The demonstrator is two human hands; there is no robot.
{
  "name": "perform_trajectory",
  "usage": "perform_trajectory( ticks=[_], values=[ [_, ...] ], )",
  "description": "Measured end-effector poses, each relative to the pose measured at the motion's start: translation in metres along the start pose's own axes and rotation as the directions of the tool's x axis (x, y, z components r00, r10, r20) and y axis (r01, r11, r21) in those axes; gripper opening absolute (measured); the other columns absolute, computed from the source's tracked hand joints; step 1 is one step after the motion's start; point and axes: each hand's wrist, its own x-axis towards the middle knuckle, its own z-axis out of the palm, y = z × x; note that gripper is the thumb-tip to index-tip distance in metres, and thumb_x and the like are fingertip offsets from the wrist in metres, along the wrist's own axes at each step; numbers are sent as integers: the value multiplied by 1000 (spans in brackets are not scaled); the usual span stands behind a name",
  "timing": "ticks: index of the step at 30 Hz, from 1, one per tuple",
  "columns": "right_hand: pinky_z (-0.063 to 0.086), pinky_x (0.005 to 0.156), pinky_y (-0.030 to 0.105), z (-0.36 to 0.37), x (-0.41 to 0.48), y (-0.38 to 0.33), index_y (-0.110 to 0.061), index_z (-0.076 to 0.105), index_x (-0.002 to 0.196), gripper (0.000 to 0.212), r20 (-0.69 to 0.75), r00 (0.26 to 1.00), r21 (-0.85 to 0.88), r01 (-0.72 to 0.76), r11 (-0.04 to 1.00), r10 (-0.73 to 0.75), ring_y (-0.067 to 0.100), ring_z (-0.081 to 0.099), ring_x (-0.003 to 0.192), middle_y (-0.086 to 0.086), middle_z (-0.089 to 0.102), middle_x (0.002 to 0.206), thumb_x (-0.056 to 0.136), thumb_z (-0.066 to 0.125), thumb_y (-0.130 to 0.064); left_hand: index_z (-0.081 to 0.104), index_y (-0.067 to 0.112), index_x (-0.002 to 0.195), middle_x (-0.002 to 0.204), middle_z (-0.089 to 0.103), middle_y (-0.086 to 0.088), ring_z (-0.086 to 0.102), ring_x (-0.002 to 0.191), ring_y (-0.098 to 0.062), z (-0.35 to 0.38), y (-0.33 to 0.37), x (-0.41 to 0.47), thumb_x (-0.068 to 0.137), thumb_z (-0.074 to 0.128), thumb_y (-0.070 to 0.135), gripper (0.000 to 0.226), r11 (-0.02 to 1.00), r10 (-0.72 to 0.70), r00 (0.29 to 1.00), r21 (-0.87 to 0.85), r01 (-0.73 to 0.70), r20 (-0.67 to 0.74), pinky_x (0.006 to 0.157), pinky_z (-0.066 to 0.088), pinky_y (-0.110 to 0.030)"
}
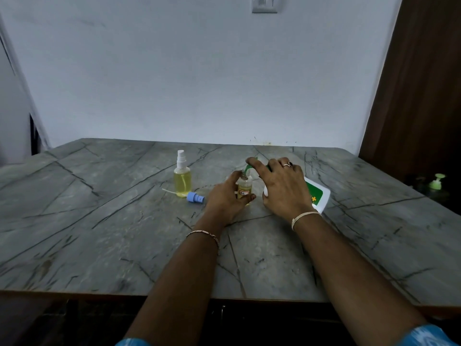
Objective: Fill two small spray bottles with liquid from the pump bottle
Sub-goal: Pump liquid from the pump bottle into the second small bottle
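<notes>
Head view: on the grey, dark-veined table (104, 221) the left hand (225, 199) grips a small bottle (245, 187) that stands upright and uncapped. Its fingers (251, 196) are curled round the lower front and the thumb lies up the near side, so the orange-edged label shows between them. The right hand (284, 187) holds the pump bottle (318, 194), a white one with a green label, tilted over to the left with its base toward the right. These fingers are wrapped over the pump head, and the forefinger reaches out along the green spout (248, 168). The spout's tip sits right above the small bottle's open mouth. Yellowish liquid shows inside the small bottle, but I cannot tell how high it stands. To the left, well clear of both hands, a spray bottle (182, 179) with a white sprayer stands upright, full of pale yellow liquid. Just in front of it a blue spray cap (195, 197) lies on its side, its thin white tube pointing left. Each wrist wears a thin bracelet, and a ring sits on the right hand. At the far right, in shadow, stands another bottle with a green pump (437, 182).
</notes>
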Motion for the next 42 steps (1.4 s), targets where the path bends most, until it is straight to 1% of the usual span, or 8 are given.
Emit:
perform_trajectory(
  ticks=[5,12,19,23,27,30,37,42],
  values=[
    [42,89,43,0,0,0,-35,16,145,86,4,1000,0,-5,1000,5,29,48,113,8,56,120,76,67,-28,39,28,137,118,66,-4,62,106,-22,0,-1,0,81,70,42,66,1000,2,1000,26,-2,2,82,44,-25],
    [41,90,43,1,4,-5,-33,23,141,80,-9,1000,10,-27,1000,27,29,48,113,7,56,120,74,68,-28,41,27,135,117,67,-4,63,105,-21,1,-1,1,80,71,39,64,1000,9,1000,19,-9,-2,83,45,-26],
    [42,90,44,2,0,2,-35,17,146,87,-6,1000,15,-7,1000,7,30,49,113,9,57,120,76,67,-27,42,28,133,116,67,-3,63,105,-21,1,-3,1,80,71,41,62,1000,7,1000,1,-7,4,87,49,-31],
    [41,90,43,0,1,1,-35,17,145,84,3,1000,17,-13,1000,13,29,48,113,8,56,120,76,66,-27,42,30,131,114,68,-3,65,102,-21,2,-4,2,79,72,42,62,1000,9,1000,-1,-9,8,87,52,-34],
    [40,93,43,-1,3,-3,-33,22,142,79,6,999,29,-33,999,33,29,46,116,8,55,124,77,66,-30,41,28,134,116,67,-3,64,103,-20,2,-4,3,79,72,41,64,1000,3,1000,2,-3,12,85,50,-30],
    [40,93,43,-1,3,-5,-32,22,142,79,4,999,29,-34,999,33,29,46,116,8,54,124,77,66,-30,42,27,134,117,67,-4,63,104,-21,2,-3,2,80,71,40,62,1000,11,1000,17,-11,2,84,47,-28],
    [42,91,43,1,-1,-1,-35,14,146,85,1,1000,-5,0,1000,0,30,48,114,9,55,121,78,66,-29,43,30,131,116,67,-3,63,105,-22,3,-4,3,79,70,44,60,1000,-14,1000,24,14,-4,85,49,-31],
    [41,91,43,-1,0,0,-35,16,146,84,5,1000,6,-9,1000,9,30,48,115,9,56,121,78,64,-28,42,30,132,116,67,-3,63,105,-22,3,-4,3,80,70,44,61,1000,-10,1000,27,10,1,85,49,-31]
  ],
)
